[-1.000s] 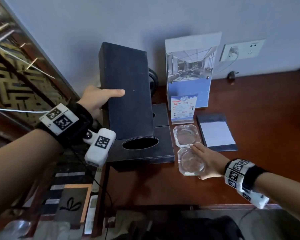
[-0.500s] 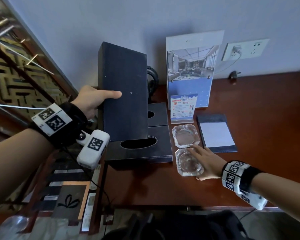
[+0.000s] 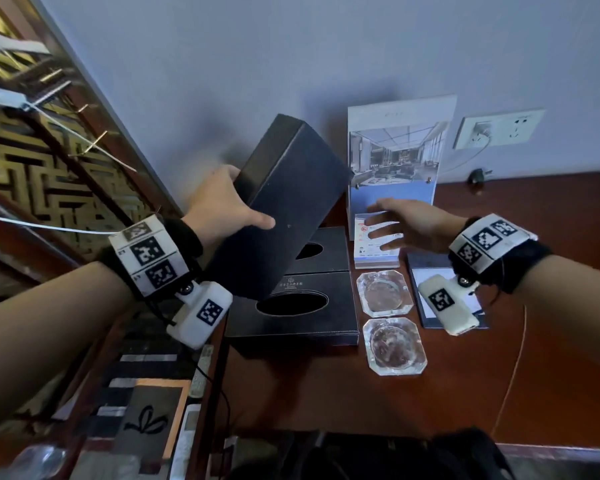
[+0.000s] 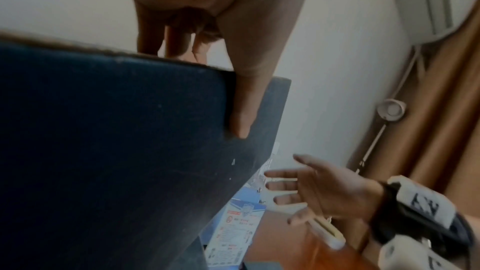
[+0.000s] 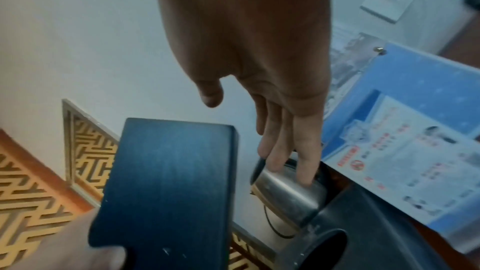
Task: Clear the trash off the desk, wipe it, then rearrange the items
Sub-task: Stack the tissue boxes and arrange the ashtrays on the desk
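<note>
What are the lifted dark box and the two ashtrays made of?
Dark box, gripped by the left hand: probably rigid board under a matte navy textured covering; a bare tan edge shows in the left wrist view.
Ashtrays: likely clear glass or crystal, glossy; transparent, with faceted octagonal rims.

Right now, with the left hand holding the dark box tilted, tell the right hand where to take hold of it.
Take the dark box at its raised far end, coming in from the right. The left hand already grips the left edge, and the right hand hovers open beside that free right side, so an opposing grip across the width looks steadiest.
</note>
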The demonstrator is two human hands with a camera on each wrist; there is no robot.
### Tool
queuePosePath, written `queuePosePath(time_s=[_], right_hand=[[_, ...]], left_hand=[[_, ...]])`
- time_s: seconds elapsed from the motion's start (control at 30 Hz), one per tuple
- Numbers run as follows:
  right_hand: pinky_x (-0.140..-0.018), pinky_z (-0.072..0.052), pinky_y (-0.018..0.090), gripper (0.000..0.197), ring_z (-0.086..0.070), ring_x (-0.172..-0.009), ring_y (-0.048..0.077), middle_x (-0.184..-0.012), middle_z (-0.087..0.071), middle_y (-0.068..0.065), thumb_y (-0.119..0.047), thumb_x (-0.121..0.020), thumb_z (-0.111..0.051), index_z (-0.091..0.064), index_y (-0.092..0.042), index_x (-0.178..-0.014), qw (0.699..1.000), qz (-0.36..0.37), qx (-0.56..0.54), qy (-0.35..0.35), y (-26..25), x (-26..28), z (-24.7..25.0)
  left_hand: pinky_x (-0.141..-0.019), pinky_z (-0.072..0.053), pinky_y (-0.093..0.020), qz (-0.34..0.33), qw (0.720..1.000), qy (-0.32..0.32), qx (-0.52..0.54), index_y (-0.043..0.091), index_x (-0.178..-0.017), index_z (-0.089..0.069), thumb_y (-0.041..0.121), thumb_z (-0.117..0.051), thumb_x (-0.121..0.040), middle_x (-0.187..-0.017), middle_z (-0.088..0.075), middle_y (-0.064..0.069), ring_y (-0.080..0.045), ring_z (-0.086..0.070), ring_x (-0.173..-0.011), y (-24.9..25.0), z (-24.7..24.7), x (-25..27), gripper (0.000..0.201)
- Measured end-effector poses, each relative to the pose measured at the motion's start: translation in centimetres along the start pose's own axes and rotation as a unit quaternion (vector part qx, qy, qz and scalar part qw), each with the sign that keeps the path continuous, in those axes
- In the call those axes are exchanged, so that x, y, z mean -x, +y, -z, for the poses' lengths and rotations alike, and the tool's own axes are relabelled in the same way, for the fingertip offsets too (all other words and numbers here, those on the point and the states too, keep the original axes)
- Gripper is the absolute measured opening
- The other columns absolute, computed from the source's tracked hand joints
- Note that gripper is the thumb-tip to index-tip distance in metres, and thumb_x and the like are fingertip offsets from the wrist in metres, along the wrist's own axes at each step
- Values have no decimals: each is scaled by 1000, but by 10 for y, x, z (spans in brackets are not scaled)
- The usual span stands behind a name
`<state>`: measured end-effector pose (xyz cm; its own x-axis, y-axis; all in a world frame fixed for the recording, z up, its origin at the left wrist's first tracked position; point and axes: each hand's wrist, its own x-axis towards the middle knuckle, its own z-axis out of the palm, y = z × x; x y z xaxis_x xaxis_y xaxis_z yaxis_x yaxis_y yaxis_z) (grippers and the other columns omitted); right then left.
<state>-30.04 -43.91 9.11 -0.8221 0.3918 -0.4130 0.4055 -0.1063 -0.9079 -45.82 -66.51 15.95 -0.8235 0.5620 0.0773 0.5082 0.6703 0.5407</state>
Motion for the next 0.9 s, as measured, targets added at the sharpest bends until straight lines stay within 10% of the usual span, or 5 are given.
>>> queuePosePath(time_s=[0.2, 0.53, 0.77, 0.9], right_hand=[[-70, -52, 44, 66, -64, -86, 31, -105, -60, 18, -59, -93, -30, -46, -3, -125, 988, -76, -77, -107, -27, 1, -8], [-73, -48, 68, 94, -61, -98, 43, -111, -62, 18, -81, -77, -24, -56, -5, -121, 956, -123, -194, -182, -20, 1, -16], [-45, -53, 36, 35, -64, -46, 21, -64, -56, 5, -45, -93, -45, -53, -12, -83, 960, -120, -248, -50, -13, 12, -38], [-55, -49, 32, 23, -59, -59, 24, -70, -56, 7, -35, -91, -46, -53, -14, -86, 958, -95, -270, -9, -9, 20, -47]], left_hand=[[-93, -39, -36, -106, 978, -9, -180, 14, -130, -42, 38, -88, -55, -129, -45, -6, -27, -47, -117, 5, 0, 11, 92], [-82, -48, -40, -334, 901, 78, -265, 1, -120, -53, 27, -75, -64, -117, -54, -17, -38, -59, -92, 0, -6, 30, 66], [-96, -43, -39, -431, 831, 177, -305, 3, -120, -47, 16, -79, -64, -110, -53, -13, -26, -51, -101, -25, -30, 34, 66], [-102, -39, -46, -436, 822, 170, -324, 6, -124, -43, 22, -79, -67, -117, -49, -10, -25, -50, -108, -34, -34, 40, 69]])
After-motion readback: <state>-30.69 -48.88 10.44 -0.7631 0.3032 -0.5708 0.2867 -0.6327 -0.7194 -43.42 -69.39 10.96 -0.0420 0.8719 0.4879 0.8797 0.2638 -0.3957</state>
